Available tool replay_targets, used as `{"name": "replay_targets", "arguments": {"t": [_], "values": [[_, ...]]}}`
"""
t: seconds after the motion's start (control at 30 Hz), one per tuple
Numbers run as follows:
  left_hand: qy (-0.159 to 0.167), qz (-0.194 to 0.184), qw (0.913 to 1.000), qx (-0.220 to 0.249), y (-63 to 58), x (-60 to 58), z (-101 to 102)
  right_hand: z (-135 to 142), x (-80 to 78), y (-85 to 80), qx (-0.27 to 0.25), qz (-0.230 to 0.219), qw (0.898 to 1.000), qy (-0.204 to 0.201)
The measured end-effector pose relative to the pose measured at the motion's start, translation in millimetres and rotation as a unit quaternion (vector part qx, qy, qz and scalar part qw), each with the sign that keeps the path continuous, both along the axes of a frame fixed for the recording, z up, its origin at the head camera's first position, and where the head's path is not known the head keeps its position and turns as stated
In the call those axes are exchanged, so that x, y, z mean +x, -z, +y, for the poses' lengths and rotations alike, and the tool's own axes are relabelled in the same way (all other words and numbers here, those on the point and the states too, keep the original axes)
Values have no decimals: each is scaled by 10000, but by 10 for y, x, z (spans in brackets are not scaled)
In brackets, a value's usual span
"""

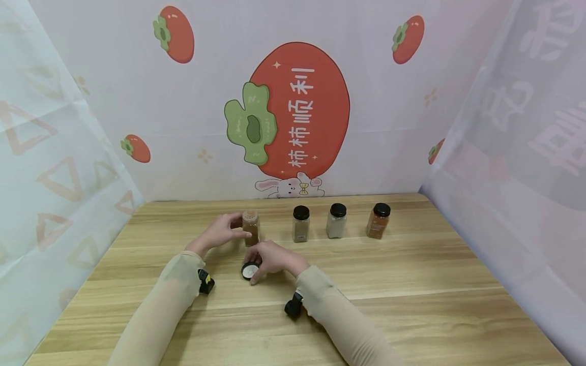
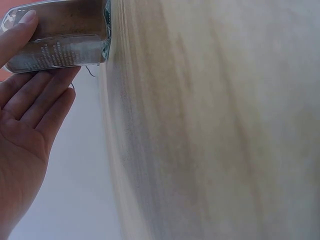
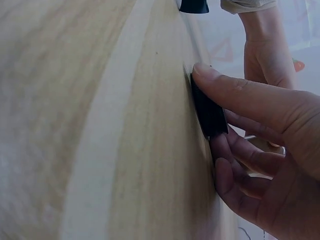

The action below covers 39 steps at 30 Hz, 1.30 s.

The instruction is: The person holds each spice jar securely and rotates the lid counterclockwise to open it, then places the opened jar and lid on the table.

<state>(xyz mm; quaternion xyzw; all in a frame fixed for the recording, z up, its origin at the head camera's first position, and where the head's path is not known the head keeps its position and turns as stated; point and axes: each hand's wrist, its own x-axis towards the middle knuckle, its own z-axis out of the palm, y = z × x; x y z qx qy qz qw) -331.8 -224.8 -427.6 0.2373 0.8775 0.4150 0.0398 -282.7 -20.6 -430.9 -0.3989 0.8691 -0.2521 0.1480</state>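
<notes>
A glass spice jar point(image 1: 251, 235) of brown powder stands upright at the middle left of the table, its perforated shaker top bare. My left hand point(image 1: 221, 233) holds it from the left. In the left wrist view the thumb lies on the near side of the jar point(image 2: 65, 37), with the fingers behind it. Just in front, a black lid point(image 1: 250, 271) lies on the wood with its white inside facing up. My right hand point(image 1: 271, 257) pinches this lid by its rim; the right wrist view shows thumb and fingers on the black lid point(image 3: 207, 107).
To the right stand three capped jars in a row: a black-capped jar point(image 1: 300, 224), a pale-filled jar point(image 1: 336, 221) and an orange-red spice jar point(image 1: 378, 221). The wooden table point(image 1: 412, 305) ends at a printed cloth backdrop point(image 1: 206, 117), with cloth on both sides.
</notes>
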Motion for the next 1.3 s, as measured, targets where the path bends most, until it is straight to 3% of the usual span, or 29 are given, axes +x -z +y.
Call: {"name": "replay_targets", "arguments": {"t": [1.3], "values": [[25, -26, 10000, -25, -8, 19, 3, 86, 22, 39, -328, -389, 9984, 259]]}}
